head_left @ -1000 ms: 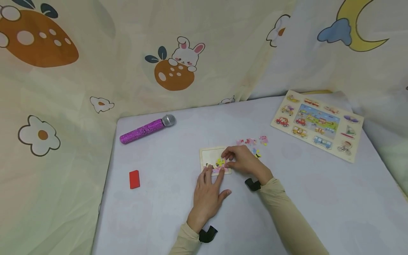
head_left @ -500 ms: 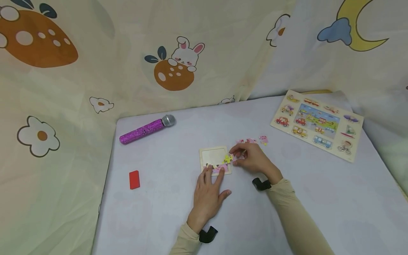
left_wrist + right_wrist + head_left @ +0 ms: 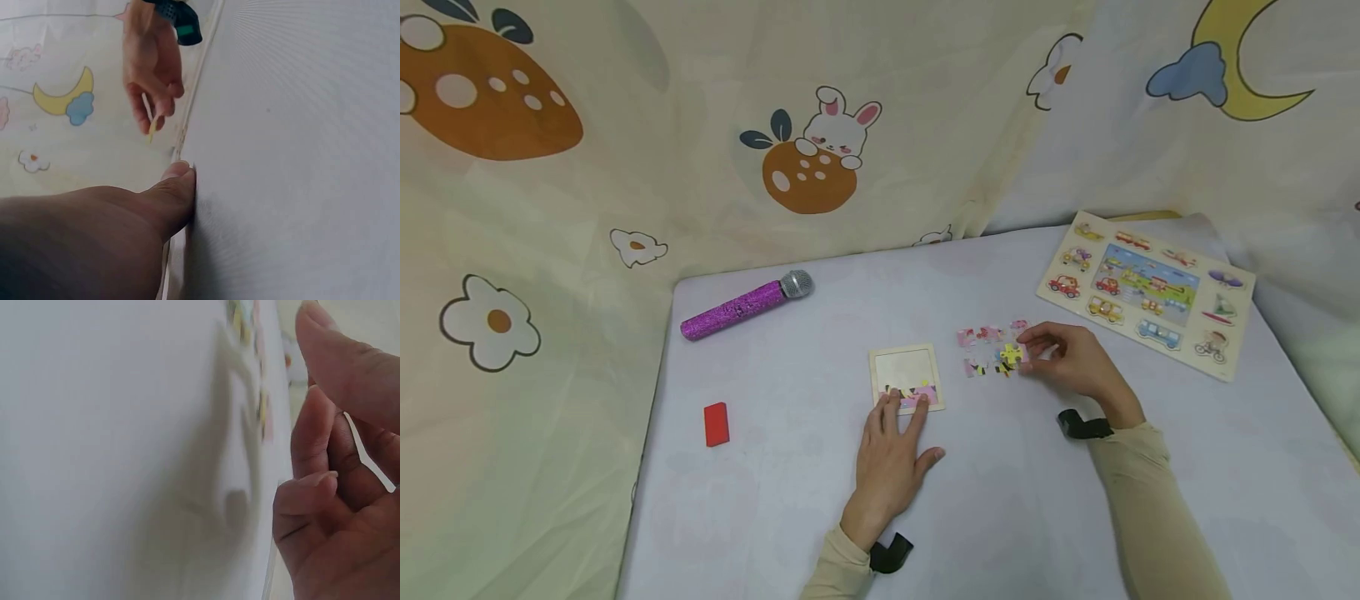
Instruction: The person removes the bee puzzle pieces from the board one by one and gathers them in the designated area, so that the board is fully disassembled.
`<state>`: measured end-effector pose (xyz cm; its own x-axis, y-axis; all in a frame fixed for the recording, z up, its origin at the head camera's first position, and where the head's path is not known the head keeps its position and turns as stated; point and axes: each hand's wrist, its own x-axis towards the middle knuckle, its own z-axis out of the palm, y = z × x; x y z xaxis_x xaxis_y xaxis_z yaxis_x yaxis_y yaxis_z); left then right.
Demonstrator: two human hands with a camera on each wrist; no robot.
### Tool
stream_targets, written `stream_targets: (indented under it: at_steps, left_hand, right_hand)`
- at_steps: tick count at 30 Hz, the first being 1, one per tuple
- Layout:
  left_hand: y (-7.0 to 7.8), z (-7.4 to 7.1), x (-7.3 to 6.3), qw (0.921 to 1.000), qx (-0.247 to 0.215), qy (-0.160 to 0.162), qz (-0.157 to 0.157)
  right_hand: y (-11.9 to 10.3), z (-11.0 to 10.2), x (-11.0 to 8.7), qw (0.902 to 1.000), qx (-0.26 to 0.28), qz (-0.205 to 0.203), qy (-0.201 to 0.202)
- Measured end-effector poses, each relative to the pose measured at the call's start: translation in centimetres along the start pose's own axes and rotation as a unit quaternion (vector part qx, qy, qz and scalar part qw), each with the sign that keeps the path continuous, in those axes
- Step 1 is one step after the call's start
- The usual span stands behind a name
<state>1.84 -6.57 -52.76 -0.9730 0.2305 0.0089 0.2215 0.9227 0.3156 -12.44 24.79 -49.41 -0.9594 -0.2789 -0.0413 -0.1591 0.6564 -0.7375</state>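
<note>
Nearest to you, your left hand (image 3: pixel 891 467) lies with its fingers stretched out, tips over the near side of the small wooden tray (image 3: pixel 874 375). It grips nothing. Off by the table's left edge there is a red block (image 3: pixel 717 424), well apart from your hands.

The tray sits flat around the middle of the table (image 3: pixel 790 500). A row of pink pieces (image 3: pixel 917 395) lies inside along its near side, partly under your fingertips, and the rest of its floor is bare.

Your right hand (image 3: pixel 1071 358) is to the right of the tray. Its thumb and finger pinch a yellow piece (image 3: pixel 1011 356), held up above the table near some loose pieces (image 3: pixel 973 335). The piece looks thin, light and stiff, so a soft pinch should do. Hold it by its side edges, because a flat thing like this could slip or be hard to pick up. Its little knobs might chip if you squeeze or force them.

Farther off, a purple microphone (image 3: pixel 737 308) lies near the table's far left corner, and a picture board (image 3: pixel 1078 312) lies by the far right corner. Behind the far edge hangs a printed cloth (image 3: pixel 925 50).
</note>
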Motion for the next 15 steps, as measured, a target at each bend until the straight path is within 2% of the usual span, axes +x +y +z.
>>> stream_targets:
  at_steps: [6, 15]
  left_hand:
    - [0.0, 0.1, -0.1, 1.0, -0.004, 0.008, 0.002]
    - [0.0, 0.2, -0.1, 0.9998, -0.002, 0.02, 0.007]
  right_hand:
    - [1.8, -1.9, -0.7, 1.0, 0.001, -0.006, 0.003]
    - [2.2, -2.1, -0.8, 0.9996, -0.009, 0.019, -0.021]
